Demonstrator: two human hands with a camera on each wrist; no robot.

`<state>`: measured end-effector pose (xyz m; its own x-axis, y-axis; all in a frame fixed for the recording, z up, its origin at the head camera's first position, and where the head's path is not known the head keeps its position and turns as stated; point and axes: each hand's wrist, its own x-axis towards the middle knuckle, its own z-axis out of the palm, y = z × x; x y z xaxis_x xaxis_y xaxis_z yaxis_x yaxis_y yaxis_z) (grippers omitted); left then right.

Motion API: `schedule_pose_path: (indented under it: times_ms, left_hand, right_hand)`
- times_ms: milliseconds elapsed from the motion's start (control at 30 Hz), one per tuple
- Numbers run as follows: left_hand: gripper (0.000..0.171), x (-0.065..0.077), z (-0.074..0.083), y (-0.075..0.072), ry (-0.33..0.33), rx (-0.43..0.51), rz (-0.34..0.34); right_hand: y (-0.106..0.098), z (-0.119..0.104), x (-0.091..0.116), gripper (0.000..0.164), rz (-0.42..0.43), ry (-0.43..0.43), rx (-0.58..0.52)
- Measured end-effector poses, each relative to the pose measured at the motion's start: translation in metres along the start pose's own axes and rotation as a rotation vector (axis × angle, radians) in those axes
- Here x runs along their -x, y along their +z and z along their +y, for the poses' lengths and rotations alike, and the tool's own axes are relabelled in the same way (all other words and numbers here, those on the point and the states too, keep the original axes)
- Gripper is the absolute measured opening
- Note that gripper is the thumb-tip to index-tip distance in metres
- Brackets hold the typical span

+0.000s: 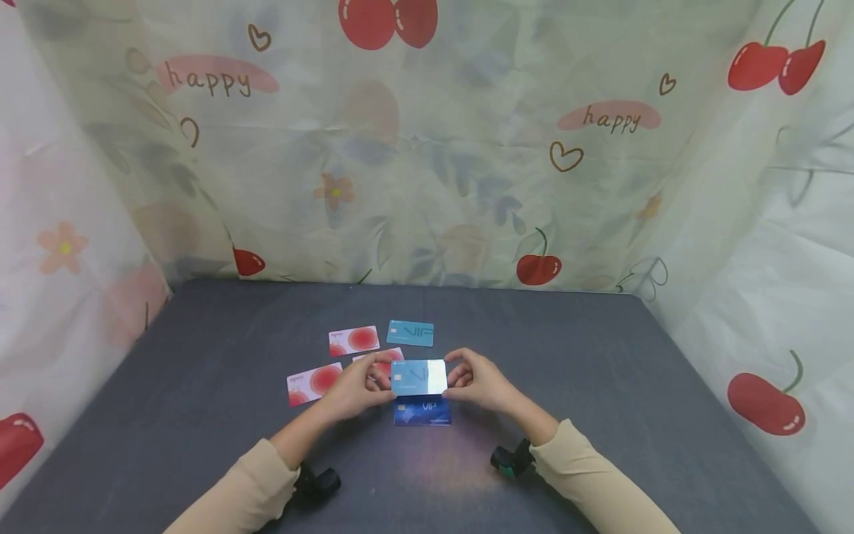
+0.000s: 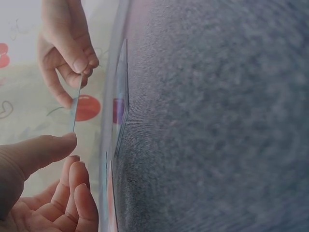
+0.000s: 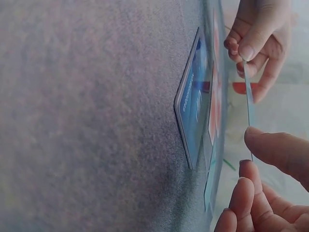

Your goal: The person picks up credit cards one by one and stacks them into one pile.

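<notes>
A light blue card [image 1: 414, 377] is held up off the table between both hands. My left hand [image 1: 359, 387] pinches its left edge with thumb and fingers, and my right hand [image 1: 482, 382] pinches its right edge. Both wrist views show the card edge-on, as a thin strip [image 2: 76, 108] between the two hands. Just below it in the head view lies a dark blue VIP card [image 1: 422, 412], flat on the table; the right wrist view shows this blue card [image 3: 193, 104] close up. A pink and red card [image 1: 390, 357] lies partly hidden behind my left fingers.
On the dark grey table [image 1: 567, 348] lie another light blue VIP card [image 1: 410, 333] and two more pink and red cards, one farther back [image 1: 353, 340] and one left of my left hand [image 1: 314, 383]. Patterned cloth [image 1: 414, 170] hangs at the back and sides.
</notes>
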<state>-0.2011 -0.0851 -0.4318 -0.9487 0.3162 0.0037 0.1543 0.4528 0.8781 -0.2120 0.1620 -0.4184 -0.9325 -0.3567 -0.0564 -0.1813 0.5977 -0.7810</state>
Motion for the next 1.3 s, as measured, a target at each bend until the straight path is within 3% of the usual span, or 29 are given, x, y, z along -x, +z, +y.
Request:
schedule_pose_path:
  times_ms: [933,1300]
  left_hand:
    - [0.053,0.0067,-0.0009,0.0005,0.000,-0.029,-0.039]
    - [0.050,0.0079,-0.0013,0.0044,-0.012,-0.074,-0.045]
  right_hand:
    - [0.0055,0.0018,0.0043,0.050,-0.017,0.021,0.016]
    - [0.0044,0.0044,0.0082,0.050,-0.069,0.002,0.009]
